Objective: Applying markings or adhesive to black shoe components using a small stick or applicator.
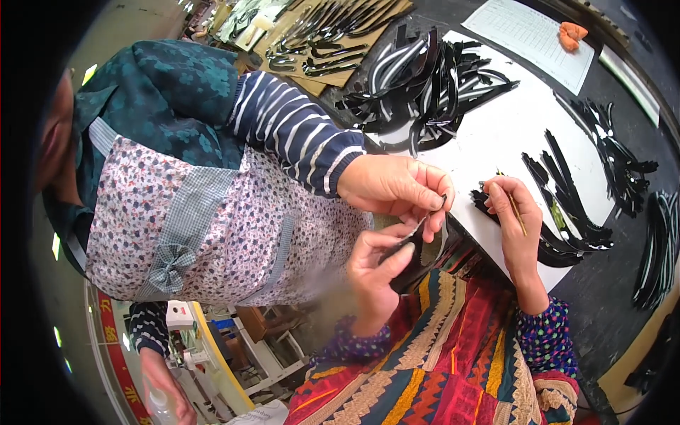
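My left hand (379,269) pinches a dark, glossy black piece (418,258) between thumb and fingers in front of my lap. A co-worker's hand (400,185), in a striped sleeve, reaches in from the left and grips the upper end of the same piece. Over the white sheet's near edge, my right hand (513,212) is closed round a thin gold-coloured stick (519,216), like a slim pen or brush; its tip is too small to make out. Black strips (559,188) lie on the white sheet (489,134) just beyond my right hand.
A heap of black and grey strips (432,85) covers the sheet's far left. More bundles (659,248) lie at the right. A printed paper (528,35) bears an orange lump (571,35). The co-worker, in a flowered apron (212,234), stands close at left, the other hand holding a bottle (161,405).
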Motion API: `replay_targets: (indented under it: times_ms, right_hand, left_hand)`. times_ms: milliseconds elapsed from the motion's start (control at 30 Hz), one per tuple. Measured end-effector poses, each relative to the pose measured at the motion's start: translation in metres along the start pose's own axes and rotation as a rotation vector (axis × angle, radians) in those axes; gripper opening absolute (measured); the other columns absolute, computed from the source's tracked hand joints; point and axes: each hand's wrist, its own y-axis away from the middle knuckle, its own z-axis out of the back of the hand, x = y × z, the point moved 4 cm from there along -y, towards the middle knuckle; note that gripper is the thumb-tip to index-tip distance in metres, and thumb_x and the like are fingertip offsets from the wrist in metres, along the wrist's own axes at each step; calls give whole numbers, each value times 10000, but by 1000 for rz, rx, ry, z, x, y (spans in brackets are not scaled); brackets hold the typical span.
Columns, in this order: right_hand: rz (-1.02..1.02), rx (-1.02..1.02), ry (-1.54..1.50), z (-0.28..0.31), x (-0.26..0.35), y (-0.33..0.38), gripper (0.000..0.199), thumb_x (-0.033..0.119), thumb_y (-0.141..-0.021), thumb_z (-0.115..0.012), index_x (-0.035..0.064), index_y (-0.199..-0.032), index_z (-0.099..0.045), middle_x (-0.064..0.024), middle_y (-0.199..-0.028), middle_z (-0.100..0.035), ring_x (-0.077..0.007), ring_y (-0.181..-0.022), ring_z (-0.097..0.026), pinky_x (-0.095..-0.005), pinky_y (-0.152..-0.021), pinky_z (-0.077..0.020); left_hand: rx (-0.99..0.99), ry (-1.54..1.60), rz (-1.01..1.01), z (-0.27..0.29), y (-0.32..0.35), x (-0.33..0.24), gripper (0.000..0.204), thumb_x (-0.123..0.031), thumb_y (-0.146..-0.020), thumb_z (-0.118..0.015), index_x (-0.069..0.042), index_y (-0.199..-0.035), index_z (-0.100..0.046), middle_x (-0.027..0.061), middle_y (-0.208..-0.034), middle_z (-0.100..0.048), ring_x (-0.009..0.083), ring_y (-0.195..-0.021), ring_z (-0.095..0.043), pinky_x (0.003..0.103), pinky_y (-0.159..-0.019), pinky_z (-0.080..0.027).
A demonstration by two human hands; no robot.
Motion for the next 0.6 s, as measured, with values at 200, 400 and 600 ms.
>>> replay_targets:
  times_ms: [200,400,600]
  right_hand:
    - [-16,11,2,-10,2,-3,163,137,-1003,-608,-6,-1051,-669,-3,-867,-643,-61,-745,-557,-206,-677,-447]
    - [50,19,58,-7,-8,-10,159,130,-1004,-602,-9,-1051,-664,-5,-863,-632,-61,-730,-545,-207,-664,-438]
    - [57,44,41,-8,-14,-13,147,116,-998,-607,-12,-1047,-661,-12,-860,-627,-62,-720,-544,-206,-659,-439]
  left_hand:
    - [86,-532,-423,-6,19,-13,209,79,-854,-691,4,-1019,-587,165,-1188,-639,157,-1019,-637,252,-833,-515]
    - [51,-838,-665,-16,28,-16,279,29,-793,-761,-25,-1019,-607,159,-1119,-639,226,-928,-646,295,-788,-528]
    - [-19,-851,-708,-17,29,-21,313,59,-813,-718,21,-1103,-607,182,-1140,-644,327,-995,-642,380,-877,-517]
